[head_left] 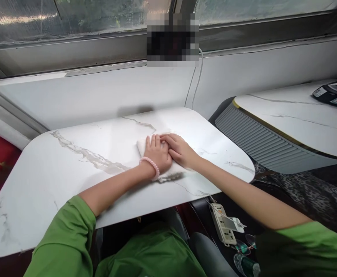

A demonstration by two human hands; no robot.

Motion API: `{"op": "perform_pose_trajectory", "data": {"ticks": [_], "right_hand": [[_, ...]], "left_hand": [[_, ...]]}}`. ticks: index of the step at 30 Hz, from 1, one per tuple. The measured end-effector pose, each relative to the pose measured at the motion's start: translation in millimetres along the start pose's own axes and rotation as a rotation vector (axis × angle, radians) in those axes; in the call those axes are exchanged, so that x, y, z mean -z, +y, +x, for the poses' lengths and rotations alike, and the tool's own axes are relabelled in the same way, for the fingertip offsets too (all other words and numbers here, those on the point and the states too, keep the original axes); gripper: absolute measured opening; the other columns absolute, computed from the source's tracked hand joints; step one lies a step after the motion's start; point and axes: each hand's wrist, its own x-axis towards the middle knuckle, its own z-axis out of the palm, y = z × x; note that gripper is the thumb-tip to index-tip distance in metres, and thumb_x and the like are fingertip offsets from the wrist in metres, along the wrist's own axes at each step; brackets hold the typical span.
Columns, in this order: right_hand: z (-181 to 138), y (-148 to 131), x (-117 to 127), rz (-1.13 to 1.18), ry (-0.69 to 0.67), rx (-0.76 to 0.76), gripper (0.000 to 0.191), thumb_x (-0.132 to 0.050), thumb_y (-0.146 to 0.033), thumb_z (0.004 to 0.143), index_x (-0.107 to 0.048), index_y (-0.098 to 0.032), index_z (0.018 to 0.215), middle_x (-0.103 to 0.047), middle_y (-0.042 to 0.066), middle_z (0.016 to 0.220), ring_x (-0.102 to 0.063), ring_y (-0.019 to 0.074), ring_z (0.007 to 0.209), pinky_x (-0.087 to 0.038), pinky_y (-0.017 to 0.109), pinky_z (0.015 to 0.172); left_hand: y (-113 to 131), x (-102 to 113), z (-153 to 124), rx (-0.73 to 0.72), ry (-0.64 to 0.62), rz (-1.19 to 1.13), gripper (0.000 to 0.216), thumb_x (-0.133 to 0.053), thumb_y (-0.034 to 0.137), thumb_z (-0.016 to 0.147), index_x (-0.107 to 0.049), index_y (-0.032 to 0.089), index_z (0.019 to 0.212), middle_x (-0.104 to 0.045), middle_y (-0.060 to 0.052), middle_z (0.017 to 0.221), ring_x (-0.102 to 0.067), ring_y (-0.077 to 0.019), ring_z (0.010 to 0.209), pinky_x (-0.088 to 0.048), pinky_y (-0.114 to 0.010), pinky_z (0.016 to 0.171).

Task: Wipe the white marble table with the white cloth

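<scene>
A white cloth with a ragged edge lies folded on the white marbled table. Flat on top of it, my left hand has its fingers stretched forward and slightly apart; a pink bead bracelet circles that wrist. From the right, my right hand meets it, touching its side. The right fingers are bent and close together, curled over the cloth near the left fingertips. Part of the cloth is hidden beneath both hands.
A white wall and windows stand behind the table. At right is another marbled table with a ribbed side and a black-and-white object on it. Below the near edge lie a power strip, glasses and a bottle. Cables hang down the wall.
</scene>
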Motion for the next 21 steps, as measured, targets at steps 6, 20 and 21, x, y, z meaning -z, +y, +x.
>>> {"op": "perform_pose_trajectory", "data": {"ticks": [6,20,21], "right_hand": [[85,59,-21,-0.089,0.012,-0.064,0.035,-0.038,-0.017,0.079,-0.058,-0.017,0.107,-0.064,0.015,0.114,-0.056,0.0293,0.106,-0.042,0.045,0.096],[140,101,-31,-0.083,0.043,-0.118,0.035,-0.036,-0.013,0.077,-0.059,-0.017,0.103,-0.065,0.012,0.112,-0.054,0.0277,0.107,-0.039,0.044,0.097],[135,97,-29,-0.076,0.045,-0.112,0.035,-0.036,-0.013,0.077,-0.059,-0.018,0.103,-0.065,0.012,0.111,-0.054,0.0278,0.106,-0.039,0.044,0.097]], "left_hand": [[-64,-6,82,0.049,0.055,0.000,0.049,-0.035,0.023,0.094,-0.045,0.008,0.140,-0.043,-0.016,0.148,-0.033,-0.0268,0.140,-0.017,-0.045,0.119],[-100,-10,139,0.129,0.083,0.062,0.051,-0.026,0.023,0.096,-0.041,0.010,0.142,-0.040,-0.013,0.151,-0.033,-0.0251,0.141,-0.017,-0.045,0.119],[-96,-9,135,0.135,0.070,0.069,0.051,-0.026,0.023,0.096,-0.040,0.009,0.143,-0.038,-0.014,0.152,-0.031,-0.0256,0.142,-0.017,-0.045,0.119]]}}
